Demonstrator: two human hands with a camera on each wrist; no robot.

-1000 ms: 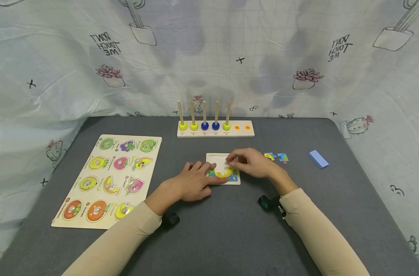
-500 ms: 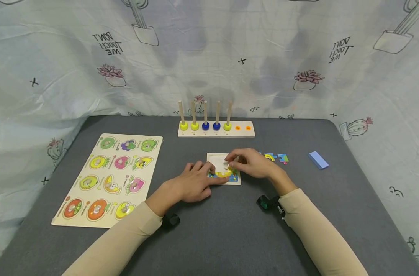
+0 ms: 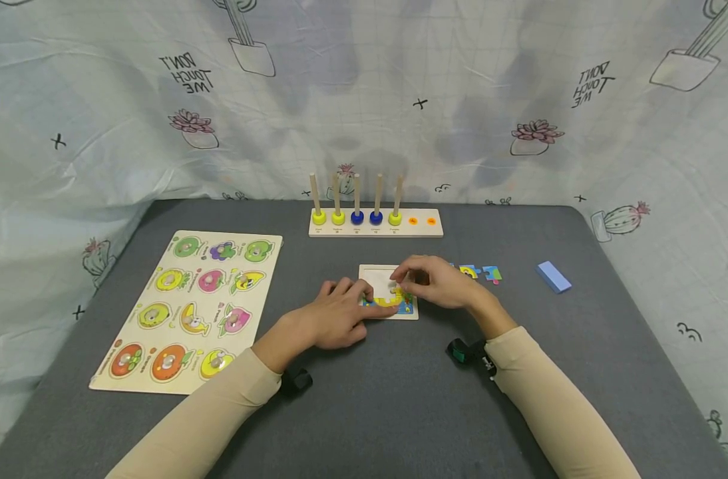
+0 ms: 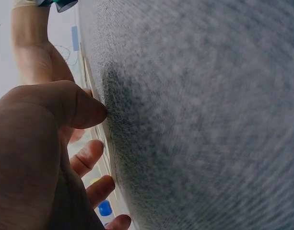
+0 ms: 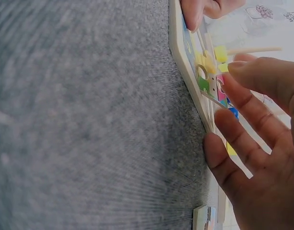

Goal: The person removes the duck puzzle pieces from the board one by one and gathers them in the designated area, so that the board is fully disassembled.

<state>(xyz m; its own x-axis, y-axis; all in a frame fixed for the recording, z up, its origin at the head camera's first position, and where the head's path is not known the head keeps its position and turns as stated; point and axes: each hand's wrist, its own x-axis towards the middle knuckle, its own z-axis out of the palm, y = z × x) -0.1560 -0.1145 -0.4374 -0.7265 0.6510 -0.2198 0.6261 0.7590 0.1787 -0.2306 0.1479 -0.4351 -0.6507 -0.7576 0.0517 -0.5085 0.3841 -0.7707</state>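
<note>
A small wooden jigsaw tray lies mid-table, with yellow and blue pieces filling its lower part. My left hand rests at its left, the index finger laid across the tray's lower edge and the other fingers spread. From the right my right hand reaches over the tray. In the right wrist view its thumb and finger pinch a tilted jigsaw piece with pink, green and yellow patches, near the tray rim. The fingers partly hide that piece.
Loose jigsaw pieces lie right of the tray, partly behind the right hand. A blue block is farther right. Behind stands a pegged board with yellow and blue rings. A large fruit puzzle board lies left, under the left forearm.
The view shifts slightly. Both hands stay almost in place over the tray, with only tiny movement of the right fingers.
</note>
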